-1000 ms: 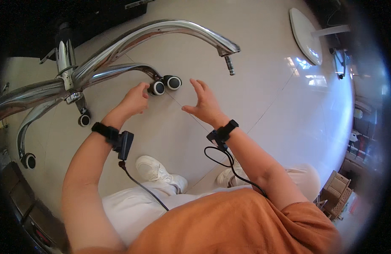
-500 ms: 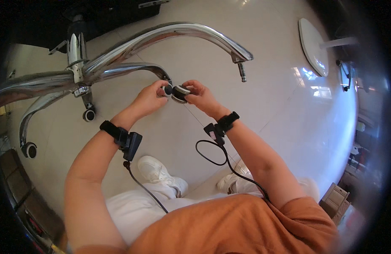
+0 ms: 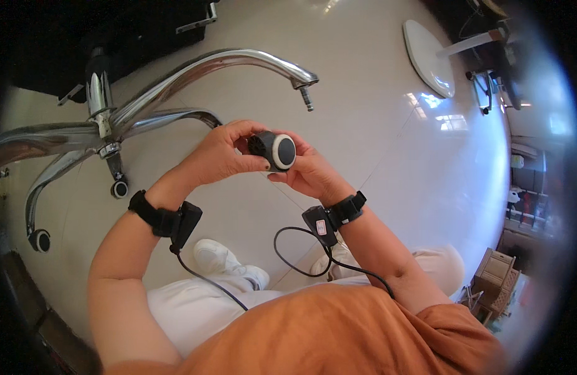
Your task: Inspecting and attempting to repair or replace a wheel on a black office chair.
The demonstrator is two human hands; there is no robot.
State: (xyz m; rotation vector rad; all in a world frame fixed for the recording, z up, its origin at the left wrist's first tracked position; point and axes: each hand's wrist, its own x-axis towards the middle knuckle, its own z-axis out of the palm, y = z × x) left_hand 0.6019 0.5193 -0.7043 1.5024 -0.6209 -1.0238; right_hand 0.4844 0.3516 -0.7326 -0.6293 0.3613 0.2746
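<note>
Both my hands hold one caster wheel [image 3: 284, 152], dark grey with a white ring round its face, in front of the chair base. My left hand [image 3: 216, 155] grips its dark, ribbed left side, with the thumb below and fingers above. My right hand [image 3: 314, 170] is closed round its right and back side, its fingers partly hidden. Beyond my hands lies the tipped chair's chrome base [image 3: 232, 59]. Its far right leg ends in a bare metal stem [image 3: 307, 99]. The end of the leg behind my left hand is hidden.
Two other casters sit on the base's legs: a lower caster [image 3: 39, 240] and a middle caster [image 3: 119, 189]. The chair's black underside [image 3: 138, 44] is at the upper left. A white round stand base [image 3: 426, 59] stands far right. A wooden cabinet [image 3: 493, 275] is lower right.
My hands have come together on the caster, raised nearer to me and away from the leg's end. The caster has turned so its ringed face shows. The chair base appears shifted left in view.
</note>
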